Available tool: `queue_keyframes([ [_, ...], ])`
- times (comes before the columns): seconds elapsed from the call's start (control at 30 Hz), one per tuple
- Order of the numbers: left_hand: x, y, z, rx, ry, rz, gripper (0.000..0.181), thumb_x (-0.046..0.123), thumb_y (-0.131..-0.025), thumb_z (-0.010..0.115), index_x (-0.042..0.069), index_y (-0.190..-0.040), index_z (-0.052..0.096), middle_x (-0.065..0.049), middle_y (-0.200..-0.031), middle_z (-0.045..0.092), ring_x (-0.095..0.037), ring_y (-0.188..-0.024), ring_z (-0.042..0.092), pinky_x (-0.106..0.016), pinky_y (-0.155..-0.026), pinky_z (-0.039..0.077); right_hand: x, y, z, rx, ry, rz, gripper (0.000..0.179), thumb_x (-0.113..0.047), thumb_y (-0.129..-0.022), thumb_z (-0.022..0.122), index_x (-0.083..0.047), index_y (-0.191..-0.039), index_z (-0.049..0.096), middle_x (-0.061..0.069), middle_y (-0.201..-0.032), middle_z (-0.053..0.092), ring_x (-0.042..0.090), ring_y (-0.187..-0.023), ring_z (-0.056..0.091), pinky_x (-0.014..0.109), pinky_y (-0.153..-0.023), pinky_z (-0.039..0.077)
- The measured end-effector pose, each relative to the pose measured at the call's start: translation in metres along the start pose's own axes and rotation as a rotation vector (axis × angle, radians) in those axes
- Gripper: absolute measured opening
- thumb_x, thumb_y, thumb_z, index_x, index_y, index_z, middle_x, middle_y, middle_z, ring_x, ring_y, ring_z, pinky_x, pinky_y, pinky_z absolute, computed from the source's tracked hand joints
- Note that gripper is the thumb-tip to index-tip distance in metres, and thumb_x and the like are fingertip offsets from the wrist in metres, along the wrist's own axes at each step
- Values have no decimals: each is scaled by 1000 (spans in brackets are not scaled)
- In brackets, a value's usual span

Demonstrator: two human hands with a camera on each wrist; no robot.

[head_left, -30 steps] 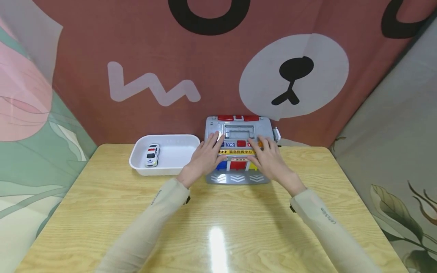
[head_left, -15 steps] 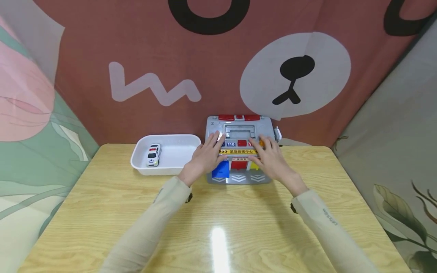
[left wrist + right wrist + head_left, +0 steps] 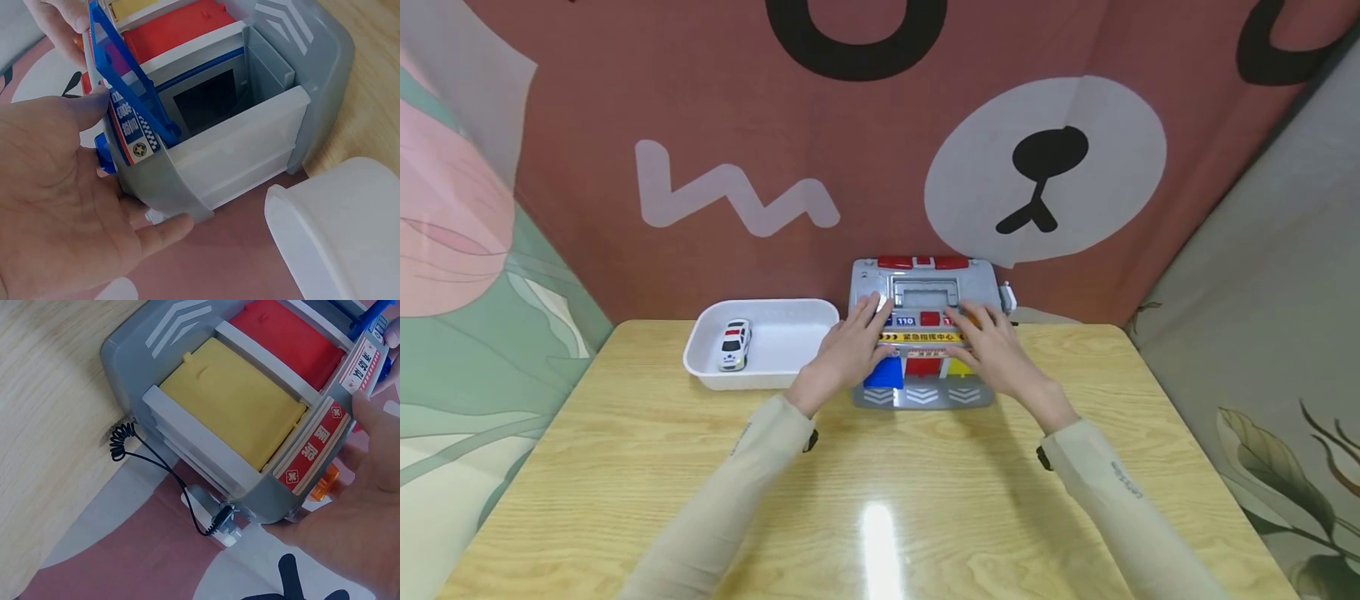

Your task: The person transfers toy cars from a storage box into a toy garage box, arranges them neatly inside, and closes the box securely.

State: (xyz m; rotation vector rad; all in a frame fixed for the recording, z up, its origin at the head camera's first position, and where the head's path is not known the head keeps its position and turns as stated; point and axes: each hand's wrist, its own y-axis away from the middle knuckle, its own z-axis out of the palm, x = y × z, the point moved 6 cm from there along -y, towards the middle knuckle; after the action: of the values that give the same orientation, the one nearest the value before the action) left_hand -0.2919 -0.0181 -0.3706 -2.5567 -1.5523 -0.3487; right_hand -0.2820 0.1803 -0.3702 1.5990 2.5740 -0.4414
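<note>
A grey toy rescue station [image 3: 868,279] stands at the back of the table. My left hand [image 3: 844,350] rests on its left top with the fingers spread and nearly straight. On the right top lies my right hand [image 3: 1000,354], its fingers extended near the orange button [image 3: 325,482]. The blue door [image 3: 134,78] is swung up and out, baring the grey bay [image 3: 206,97] behind it. Both the red door [image 3: 178,31] and the yellow door [image 3: 231,403] are closed. Some fingertips are hidden behind the station's edge in the wrist views.
Left of the station stands a white tray [image 3: 786,337] with a white toy police car [image 3: 734,344] in it. A small white piece [image 3: 215,515] on a coiled black cord [image 3: 122,440] hangs at the station's right side. A printed curtain [image 3: 737,83] rises behind the table.
The blue door, hanging closed a second ago, has swung open outward. Both hands stay in nearly the same place on the station.
</note>
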Motion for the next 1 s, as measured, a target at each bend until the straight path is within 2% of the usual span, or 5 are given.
queue_keyframes([
  [0.2,-1,1,-2,0,9,44,74,39,-100,50,18,-156,7,-8,-162,2,-25,-147,-1,-51,-111,25,-5,2,-3,30,24,-41,62,-31,-94,63,-10,-148,40,18,-143,36,46,-131,25,63,-106,21],
  [0.5,-8,3,-3,29,77,120,74,36,-99,52,20,-156,8,-8,-162,3,-25,-147,-1,-50,-112,24,-6,0,-1,26,23,-33,60,-31,-97,59,-13,-150,37,19,-144,32,46,-129,25,64,-104,21],
  [0.7,-18,4,-1,77,207,194,71,32,-100,52,20,-156,11,-6,-162,5,-23,-147,-3,-47,-114,19,-3,-1,-1,28,10,-10,60,-32,-97,59,-17,-150,36,23,-143,30,41,-128,25,62,-104,23],
  [0.83,-26,9,0,132,311,267,67,23,-99,55,15,-155,19,-8,-161,13,-24,-147,3,-45,-115,17,-2,-1,0,27,10,-15,60,-34,-97,58,-19,-151,35,22,-142,30,40,-128,25,61,-103,24],
  [1.0,-36,24,1,124,387,364,63,16,-100,54,12,-154,24,-10,-160,16,-27,-147,7,-45,-115,17,-1,2,4,9,14,-13,61,-36,-97,58,-19,-150,35,23,-142,29,41,-128,24,62,-103,23],
])
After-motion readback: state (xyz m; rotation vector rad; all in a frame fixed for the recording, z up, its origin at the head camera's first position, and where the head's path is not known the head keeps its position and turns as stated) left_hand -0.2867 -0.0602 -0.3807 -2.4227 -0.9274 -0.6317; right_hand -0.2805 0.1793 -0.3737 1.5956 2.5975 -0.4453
